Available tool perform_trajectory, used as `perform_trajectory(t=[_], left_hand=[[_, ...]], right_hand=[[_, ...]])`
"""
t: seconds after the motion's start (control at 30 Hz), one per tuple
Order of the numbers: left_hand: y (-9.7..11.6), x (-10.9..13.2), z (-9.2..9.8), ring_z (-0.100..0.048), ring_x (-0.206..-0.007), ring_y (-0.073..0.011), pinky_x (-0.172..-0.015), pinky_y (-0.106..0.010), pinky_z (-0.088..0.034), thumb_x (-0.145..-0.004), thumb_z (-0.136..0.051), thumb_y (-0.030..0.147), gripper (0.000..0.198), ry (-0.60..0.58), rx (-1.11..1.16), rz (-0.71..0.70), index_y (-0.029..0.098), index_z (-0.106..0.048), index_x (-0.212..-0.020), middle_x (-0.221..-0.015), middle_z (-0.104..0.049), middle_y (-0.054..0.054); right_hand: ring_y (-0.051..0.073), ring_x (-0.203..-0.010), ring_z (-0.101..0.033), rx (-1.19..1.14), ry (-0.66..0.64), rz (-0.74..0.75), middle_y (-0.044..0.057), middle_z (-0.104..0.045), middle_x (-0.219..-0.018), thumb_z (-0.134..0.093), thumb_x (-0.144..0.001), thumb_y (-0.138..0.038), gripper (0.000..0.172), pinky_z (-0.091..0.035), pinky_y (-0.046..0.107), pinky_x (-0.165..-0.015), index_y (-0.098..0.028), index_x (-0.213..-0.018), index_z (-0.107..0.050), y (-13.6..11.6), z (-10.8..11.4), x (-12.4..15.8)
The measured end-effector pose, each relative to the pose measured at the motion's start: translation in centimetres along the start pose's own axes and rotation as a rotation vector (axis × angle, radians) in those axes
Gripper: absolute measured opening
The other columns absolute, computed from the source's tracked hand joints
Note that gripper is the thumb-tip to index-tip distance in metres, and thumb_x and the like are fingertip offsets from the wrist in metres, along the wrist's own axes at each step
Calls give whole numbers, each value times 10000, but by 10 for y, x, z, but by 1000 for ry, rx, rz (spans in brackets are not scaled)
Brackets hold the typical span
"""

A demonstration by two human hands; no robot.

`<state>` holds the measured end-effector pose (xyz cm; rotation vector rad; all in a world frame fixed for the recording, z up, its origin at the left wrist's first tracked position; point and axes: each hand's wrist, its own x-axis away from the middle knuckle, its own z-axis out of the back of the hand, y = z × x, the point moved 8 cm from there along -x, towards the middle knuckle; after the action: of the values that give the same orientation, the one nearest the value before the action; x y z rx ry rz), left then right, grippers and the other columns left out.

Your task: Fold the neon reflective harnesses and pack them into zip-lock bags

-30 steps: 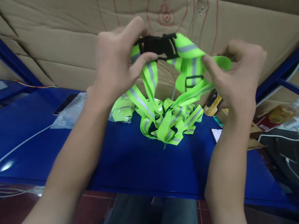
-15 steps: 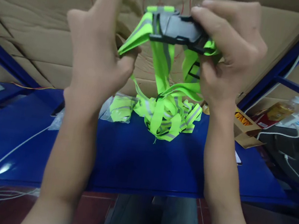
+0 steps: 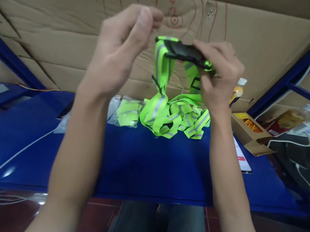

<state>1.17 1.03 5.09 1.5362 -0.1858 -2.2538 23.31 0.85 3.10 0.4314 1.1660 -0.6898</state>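
1. Cardboard sheets [image 3: 67,43] form the back wall, and the blue desk [image 3: 148,168] runs below them from edge to edge
2. The neon-green reflective strap [image 3: 172,114] lies mostly heaped at the back of the desk. One length rises from the heap to the raised hands
3. The left hand [image 3: 118,46] is loosely clenched, thumb against fingertips, just beside the strap's top fold. We see nothing held in it. Half a second ago it pinched a strap end, so we judge that end released
4. The right hand [image 3: 219,79] grasps the black buckle [image 3: 184,53], fingers above and thumb below. The buckle has dropped from the top of the view, so the hanging length now depends on this hand alone
5. A second strap in a clear bag [image 3: 127,112] rests left of the heap, touching it
6. An open carton [image 3: 248,132], a phone [image 3: 241,157] and a capped bottle [image 3: 236,90] sit right of the right forearm
7. A white cable [image 3: 9,157] trails across the desk's left side
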Motion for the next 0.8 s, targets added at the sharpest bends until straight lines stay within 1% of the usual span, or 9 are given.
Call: perform_trajectory(t=[0.07,0.13,0.2,0.27,0.33,0.47,0.57,0.67,0.8], left_hand=[[-10,0,-15,-737,-1087,-284,-958,-457,-608,-1040,-629,719,531,-24,102,87,250,-814,-1205,-1150,-794,-69],[-23,3,-29,-738,-872,-259,-795,-439,-618,-909,-824,691,487,-119,181,185,245,-804,-1104,-1033,-795,-62],[-31,7,-33,-744,-895,-269,-787,-453,-620,-848,-898,639,508,-187,183,215,237,-773,-1132,-1107,-793,-70],[-32,8,-30,-739,-1061,-303,-938,-505,-611,-854,-884,627,518,-226,96,158,233,-753,-1163,-1195,-783,-70],[-31,8,-30,-715,-1157,-314,-1046,-535,-571,-887,-840,625,496,-261,12,94,236,-739,-1177,-1210,-781,-58],[-28,6,-34,-704,-1151,-299,-1049,-511,-565,-905,-818,604,448,-261,-16,66,248,-705,-1152,-1205,-774,-57],[-15,5,-37,-690,-1173,-298,-1048,-494,-561,-869,-857,560,475,-252,-37,7,271,-662,-1192,-1260,-745,-56],[-2,6,-41,-687,-1142,-301,-1008,-481,-552,-833,-886,512,494,-294,-151,-38,300,-639,-1205,-1253,-731,-45],[5,8,-45,-692,-1106,-336,-982,-510,-541,-867,-831,478,368,-312,-278,-63,310,-675,-1155,-1154,-729,-62]], right_hand=[[302,-1256,-695,-18,-87,34,22,-778,-1310,-570,-922,-172,530,-536,481,-1142,-409,-1356,-761,-11,-8,-2],[300,-1225,-721,-57,-168,14,7,-800,-1269,-587,-867,-156,568,-565,475,-1115,-399,-1344,-778,-16,-14,-4],[317,-1254,-728,-107,-285,-42,-4,-799,-1320,-650,-866,-201,553,-572,495,-1124,-384,-1375,-763,-16,-19,-4],[345,-1356,-693,-166,-414,-64,-2,-741,-1472,-794,-861,-314,593,-532,524,-1196,-364,-1446,-713,-17,-23,-2],[356,-1406,-668,-213,-482,-56,15,-708,-1530,-908,-813,-413,680,-501,523,-1232,-340,-1455,-696,-18,-24,0],[373,-1235,-748,-191,-465,-122,66,-818,-1315,-951,-792,-494,576,-543,537,-1129,-268,-1293,-779,-11,-23,-2],[370,-1216,-751,-220,-468,-174,47,-823,-1311,-961,-778,-477,528,-549,535,-1106,-296,-1249,-803,-7,-21,-1],[364,-1225,-741,-290,-482,-240,12,-825,-1306,-977,-738,-415,460,-563,521,-1099,-332,-1164,-824,-5,-19,0],[361,-1165,-744,-320,-467,-307,21,-845,-1201,-987,-709,-428,410,-558,530,-1099,-296,-1066,-836,-2,-14,-1]])
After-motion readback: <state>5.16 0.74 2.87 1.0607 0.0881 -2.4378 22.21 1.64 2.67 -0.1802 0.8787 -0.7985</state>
